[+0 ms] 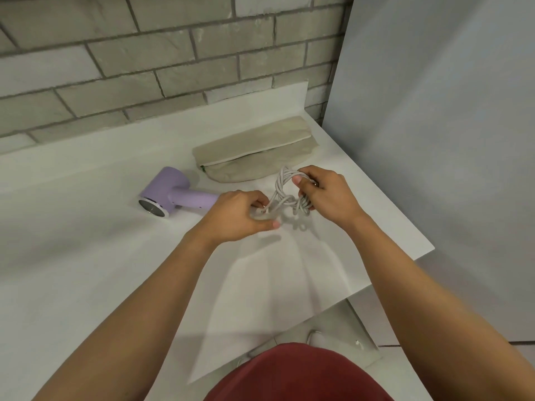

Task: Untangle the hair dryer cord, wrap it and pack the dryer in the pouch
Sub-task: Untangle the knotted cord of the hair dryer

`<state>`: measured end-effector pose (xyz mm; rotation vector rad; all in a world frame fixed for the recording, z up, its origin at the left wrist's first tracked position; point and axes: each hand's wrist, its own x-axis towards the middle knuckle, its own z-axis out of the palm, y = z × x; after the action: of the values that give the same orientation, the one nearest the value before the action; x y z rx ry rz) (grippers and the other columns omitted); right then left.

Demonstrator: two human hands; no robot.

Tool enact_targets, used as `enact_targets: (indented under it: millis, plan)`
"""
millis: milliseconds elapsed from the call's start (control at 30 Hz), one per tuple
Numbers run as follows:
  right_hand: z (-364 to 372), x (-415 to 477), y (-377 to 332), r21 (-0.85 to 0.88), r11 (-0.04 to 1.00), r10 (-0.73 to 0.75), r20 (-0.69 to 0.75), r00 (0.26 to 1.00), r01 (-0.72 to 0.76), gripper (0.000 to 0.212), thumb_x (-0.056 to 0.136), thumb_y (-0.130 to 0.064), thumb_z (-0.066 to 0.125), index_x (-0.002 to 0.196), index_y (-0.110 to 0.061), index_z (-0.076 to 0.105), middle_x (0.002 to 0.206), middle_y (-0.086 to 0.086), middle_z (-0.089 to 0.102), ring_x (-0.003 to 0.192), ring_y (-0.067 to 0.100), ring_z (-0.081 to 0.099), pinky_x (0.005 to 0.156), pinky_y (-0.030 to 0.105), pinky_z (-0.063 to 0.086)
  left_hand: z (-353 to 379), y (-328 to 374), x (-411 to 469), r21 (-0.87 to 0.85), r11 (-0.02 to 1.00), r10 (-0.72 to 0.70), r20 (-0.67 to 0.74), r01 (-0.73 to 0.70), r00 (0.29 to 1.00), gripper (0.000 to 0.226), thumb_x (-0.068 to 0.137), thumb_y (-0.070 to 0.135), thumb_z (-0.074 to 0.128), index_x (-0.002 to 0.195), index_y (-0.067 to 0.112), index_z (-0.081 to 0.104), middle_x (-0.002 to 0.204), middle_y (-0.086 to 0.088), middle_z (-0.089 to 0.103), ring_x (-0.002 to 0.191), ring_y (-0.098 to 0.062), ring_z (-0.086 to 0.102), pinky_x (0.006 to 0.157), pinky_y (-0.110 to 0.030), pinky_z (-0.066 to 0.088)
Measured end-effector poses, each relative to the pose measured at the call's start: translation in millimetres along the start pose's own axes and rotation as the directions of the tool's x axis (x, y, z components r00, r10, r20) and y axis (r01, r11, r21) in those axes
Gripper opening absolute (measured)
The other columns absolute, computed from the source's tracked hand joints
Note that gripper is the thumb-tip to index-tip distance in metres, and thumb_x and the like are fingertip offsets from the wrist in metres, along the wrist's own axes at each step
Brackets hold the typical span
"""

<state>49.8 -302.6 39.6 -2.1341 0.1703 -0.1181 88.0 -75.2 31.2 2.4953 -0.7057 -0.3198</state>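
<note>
A lilac hair dryer (173, 195) lies on its side on the white counter (72, 256), nozzle toward the lower left, handle pointing right. Its pale grey cord (282, 195) is a tangled bundle held just above the counter between both hands. My left hand (240, 215) pinches a strand at the bundle's left end, close to the dryer's handle. My right hand (324, 195) grips several loops at the right side. A beige zip pouch (254, 149) lies flat behind the hands, its zipper open along the middle.
A grey brick wall (144, 68) backs the counter. A plain grey panel (434, 140) rises at the right. The counter's right edge (405, 221) runs diagonally close to my right hand. A red garment (298, 374) shows at the bottom.
</note>
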Motion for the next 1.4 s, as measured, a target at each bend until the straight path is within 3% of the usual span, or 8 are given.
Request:
enact_targets:
  millis: [167, 433, 600, 833, 967, 1167, 1300, 1400]
  plan:
    - [-2.0, 5.7, -2.3, -0.025, 0.999, -0.028, 0.026, 0.999, 0.028, 0.019, 0.104, -0.039, 0.06, 0.104, -0.025, 0.073, 0.077, -0.002, 0.073, 0.074, 0.017, 0.069, 0.081, 0.042, 0.06, 10.0, -5.0, 4.3, 0.125, 0.987, 0.105, -0.061, -0.097, 0.993, 0.025, 0.09, 0.048, 0.07, 0.1, 0.024, 0.072, 0.094, 0.006, 0.067, 0.096, -0.026, 0.062, 0.091, -0.04, 0.045]
    - [-3.2, 11.1, -5.7, -0.068, 0.996, -0.047, 0.048, 0.998, 0.05, 0.022, 0.106, -0.04, 0.055, 0.111, -0.024, 0.07, 0.077, 0.002, 0.071, 0.067, 0.015, 0.065, 0.064, 0.022, 0.05, 18.9, 2.8, 1.5, 0.053, 0.997, 0.06, -0.095, -0.055, 0.994, 0.055, 0.08, 0.044, 0.076, 0.125, 0.028, 0.049, 0.107, 0.009, 0.067, 0.111, -0.017, 0.062, 0.116, -0.053, 0.03]
    - [-5.0, 12.2, -2.7, -0.051, 0.997, -0.065, 0.019, 0.998, 0.066, 0.022, 0.106, -0.042, 0.056, 0.111, -0.024, 0.069, 0.073, 0.002, 0.069, 0.057, 0.013, 0.063, 0.061, 0.023, 0.052, 29.0, 12.7, -6.2, 0.01, 0.979, 0.19, -0.388, -0.202, 0.902, 0.012, 0.094, 0.016, 0.064, 0.104, 0.01, 0.061, 0.107, -0.001, 0.065, 0.1, -0.022, 0.058, 0.095, -0.047, 0.05]
    - [-6.7, 6.9, 4.7, 0.004, 0.998, -0.067, 0.046, 0.997, 0.067, 0.017, 0.105, -0.042, 0.058, 0.11, -0.029, 0.07, 0.072, -0.004, 0.063, 0.06, 0.014, 0.057, 0.061, 0.024, 0.05, 12.1, 12.6, -15.7, -0.194, 0.968, 0.052, -0.465, -0.159, 0.884, 0.018, 0.107, 0.031, 0.052, 0.118, 0.024, 0.065, 0.072, 0.021, 0.057, 0.072, 0.003, 0.057, 0.065, -0.025, 0.042]
    - [-7.6, 3.5, 4.6, 0.041, 0.997, -0.064, 0.041, 0.997, 0.062, 0.018, 0.105, -0.04, 0.06, 0.109, -0.026, 0.071, 0.069, -0.007, 0.06, 0.056, 0.011, 0.052, 0.055, 0.017, 0.045, 7.8, 5.2, -14.8, -0.239, 0.964, 0.005, -0.426, -0.118, 0.905, 0.012, 0.105, 0.035, 0.056, 0.113, 0.034, 0.064, 0.063, 0.001, 0.058, 0.059, -0.017, 0.052, 0.06, -0.038, 0.047]
    - [-6.1, 2.7, 5.1, 0.183, 0.983, -0.016, 0.004, 1.0, 0.015, 0.02, 0.103, -0.04, 0.064, 0.107, -0.023, 0.073, 0.07, -0.006, 0.062, 0.059, 0.011, 0.051, 0.055, 0.022, 0.044, -3.2, -1.8, -13.4, -0.391, 0.92, -0.13, -0.376, -0.03, 0.917, 0.007, 0.098, 0.037, 0.065, 0.094, 0.032, 0.069, 0.068, 0.003, 0.069, 0.059, -0.011, 0.057, 0.06, -0.032, 0.05]
    - [-6.2, 0.0, 5.7, 0.281, 0.959, 0.004, 0.061, 0.998, -0.021, 0.018, 0.105, -0.037, 0.062, 0.11, -0.025, 0.074, 0.079, 0.004, 0.064, 0.063, 0.013, 0.052, 0.056, 0.027, 0.045, -18.4, -11.2, -15.4, -0.477, 0.874, -0.181, -0.145, 0.092, 0.973, 0.006, 0.094, 0.026, 0.071, 0.09, 0.03, 0.071, 0.079, 0.002, 0.073, 0.066, -0.016, 0.059, 0.068, -0.041, 0.054]
    - [-8.4, -2.6, 10.5, 0.281, 0.959, 0.024, 0.081, 0.996, -0.046, 0.018, 0.106, -0.032, 0.06, 0.112, -0.023, 0.074, 0.081, 0.006, 0.063, 0.064, 0.013, 0.053, 0.056, 0.029, 0.047, -31.6, -21.5, -24.5, -0.608, 0.786, -0.121, 0.025, 0.111, 0.992, 0.026, 0.091, 0.001, 0.071, 0.101, 0.025, 0.072, 0.088, 0.001, 0.063, 0.072, -0.015, 0.059, 0.07, -0.033, 0.053]
